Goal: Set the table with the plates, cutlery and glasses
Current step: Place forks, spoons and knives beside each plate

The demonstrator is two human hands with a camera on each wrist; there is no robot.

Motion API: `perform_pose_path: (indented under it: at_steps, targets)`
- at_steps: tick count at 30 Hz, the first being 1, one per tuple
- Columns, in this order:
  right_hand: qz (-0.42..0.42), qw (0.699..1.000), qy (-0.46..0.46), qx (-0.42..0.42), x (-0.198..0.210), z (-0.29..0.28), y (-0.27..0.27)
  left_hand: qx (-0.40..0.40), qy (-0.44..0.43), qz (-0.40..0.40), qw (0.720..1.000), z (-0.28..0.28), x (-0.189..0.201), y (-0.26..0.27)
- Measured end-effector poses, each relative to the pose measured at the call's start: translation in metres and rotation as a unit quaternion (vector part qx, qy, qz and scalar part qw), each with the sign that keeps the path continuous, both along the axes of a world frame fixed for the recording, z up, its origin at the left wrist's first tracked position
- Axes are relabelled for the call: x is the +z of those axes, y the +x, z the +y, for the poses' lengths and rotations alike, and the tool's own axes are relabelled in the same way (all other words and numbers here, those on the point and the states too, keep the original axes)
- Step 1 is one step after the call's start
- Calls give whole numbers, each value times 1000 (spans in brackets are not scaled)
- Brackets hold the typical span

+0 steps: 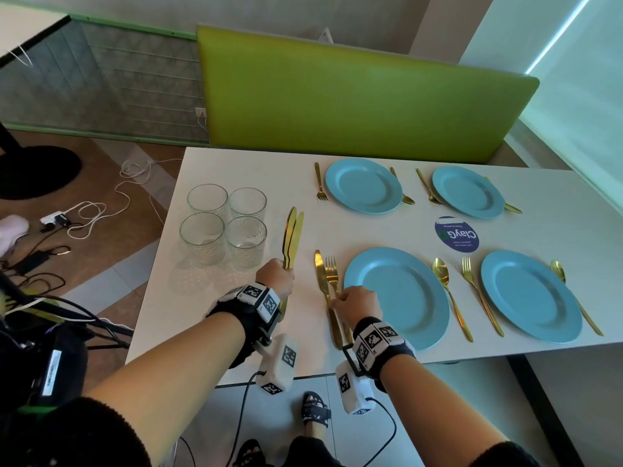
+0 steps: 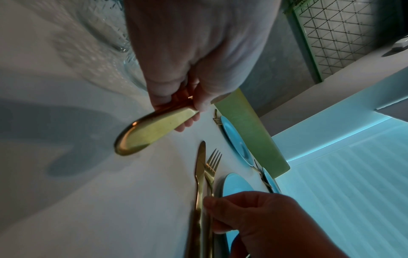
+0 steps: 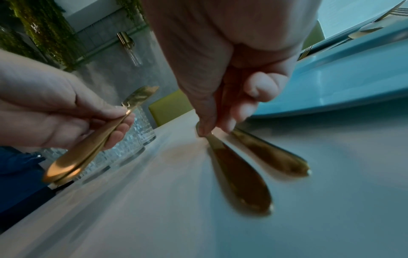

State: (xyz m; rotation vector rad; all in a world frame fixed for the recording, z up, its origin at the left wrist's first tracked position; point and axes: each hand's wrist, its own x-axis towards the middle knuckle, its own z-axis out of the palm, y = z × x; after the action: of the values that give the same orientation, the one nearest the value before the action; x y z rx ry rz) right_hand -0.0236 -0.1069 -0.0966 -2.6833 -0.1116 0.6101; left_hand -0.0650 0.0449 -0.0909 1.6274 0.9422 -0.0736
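- The left hand [image 1: 276,276] is curled round the handles of a bunch of gold knives [image 1: 292,235], blades pointing away from the person, above the white surface [image 1: 242,163] just right of the glasses.
- The left wrist view shows the rounded handle ends [image 2: 141,137] sticking out below the closed fingers [image 2: 163,90].
- The right hand [image 1: 357,306] pinches the handle of a gold knife [image 1: 322,274] that lies flat on the surface, thumb and fingertips [image 3: 204,130] closed on it.
- That knife lies just left of a gold fork [image 1: 332,273], the two side by side and touching or nearly so, beside the left rim of the near-left blue plate [image 1: 397,298].
- A gold spoon [image 1: 450,291] lies right of that plate.
- The near-right blue plate [image 1: 531,296] has a fork [image 1: 478,291] on its left and a spoon [image 1: 573,294] partly under its right rim.
- Two more blue plates [image 1: 364,185] [image 1: 468,192] sit at the far side, each with gold cutlery beside it.
- Four clear glasses [image 1: 224,225] stand grouped in a square at the surface's left part, well apart from the plates.
- A round dark blue sticker [image 1: 456,234] lies between the four plates.
- A green bench back [image 1: 354,96] stands beyond the surface.
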Motion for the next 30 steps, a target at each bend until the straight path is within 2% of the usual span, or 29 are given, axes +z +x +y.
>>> perform_pose_path:
  at_steps: [4,6,12,16,22,26,30]
  targets:
    - [-9,999,42,-12,10,-6,10,-3,-25,-7,1000,-8,11,0]
    - [-2,997,76,-23,17,-10,14,-27,-10,-10,1000,-14,15,2]
    - [105,979,170,-28,39,-22,7,-108,0,-14,994,-39,19,9]
    - [156,952,250,-86,51,-31,5,-175,-1,-23,984,-63,25,13]
    - [198,928,264,-171,61,-62,13,-231,-58,-42,970,-97,35,25]
    - [188,918,268,-224,58,-82,28,-274,-39,-38,960,-114,36,42]
    - [162,908,303,-241,58,-103,52,-276,-31,-47,959,-131,39,68]
